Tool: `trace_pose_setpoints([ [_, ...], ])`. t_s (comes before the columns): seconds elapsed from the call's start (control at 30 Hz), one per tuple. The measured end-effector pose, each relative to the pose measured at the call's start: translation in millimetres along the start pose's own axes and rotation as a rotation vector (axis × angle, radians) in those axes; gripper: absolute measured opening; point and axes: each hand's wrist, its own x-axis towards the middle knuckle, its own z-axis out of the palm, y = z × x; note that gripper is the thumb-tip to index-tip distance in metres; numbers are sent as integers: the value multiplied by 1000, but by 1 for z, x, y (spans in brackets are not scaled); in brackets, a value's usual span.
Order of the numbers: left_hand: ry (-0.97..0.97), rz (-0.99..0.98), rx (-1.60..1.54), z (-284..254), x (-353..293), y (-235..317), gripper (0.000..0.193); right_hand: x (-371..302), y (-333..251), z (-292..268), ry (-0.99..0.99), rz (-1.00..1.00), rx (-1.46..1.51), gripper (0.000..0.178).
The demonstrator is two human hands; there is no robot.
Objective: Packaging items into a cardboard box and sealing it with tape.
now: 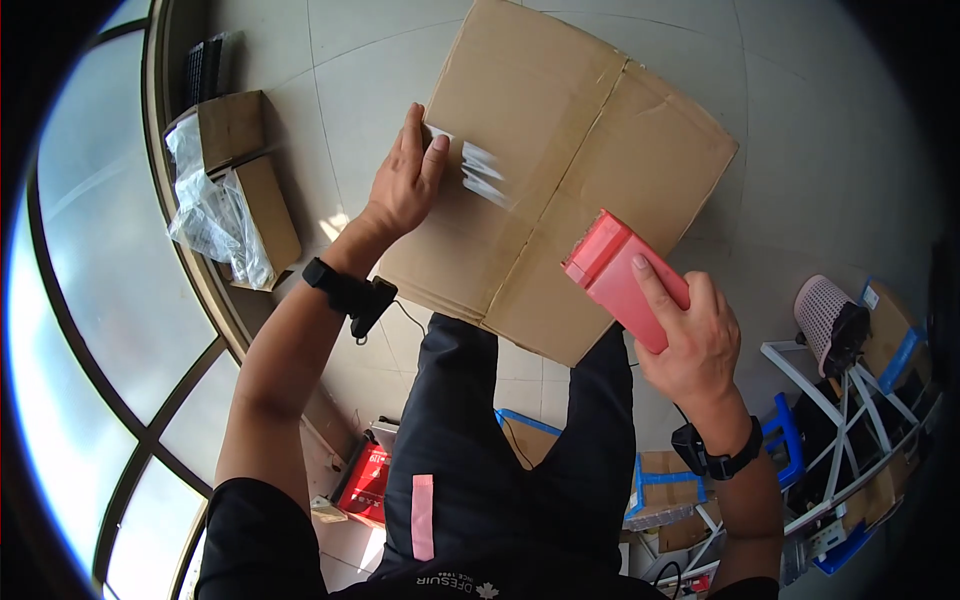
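A large brown cardboard box (590,120) stands in front of my legs, its taped centre seam running diagonally across the top. White, shiny streaks (485,175) mark its left part. My left hand (408,180) holds the box's left edge, thumb over the top and fingers along the side. In my right hand (693,335) is a red, block-shaped plastic tool (630,280) with a rough front end. My index finger lies along its upper face and the other fingers wrap its side. The tool is over the box's near right part; whether it touches the cardboard I cannot tell.
Open cartons with clear plastic wrap (225,195) stand by the framed window (110,230) at left. At right are a white metal rack (840,420), a pink basket (830,315) and a blue stool (790,440). A red box (365,485) sits left of my legs.
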Motion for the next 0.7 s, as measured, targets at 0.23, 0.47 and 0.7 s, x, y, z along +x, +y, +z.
trace_pose_setpoints([
  [0.23, 179, 432, 905, 116, -44, 51, 84, -73, 97, 4, 10, -1, -48, 79],
  [0.47, -182, 673, 698, 259, -80, 127, 78, -140, 194, 30, -36, 84, -32, 78],
  [0.7, -327, 928, 1504, 281, -76, 160, 60, -112, 216, 68, -139, 151, 37, 77],
])
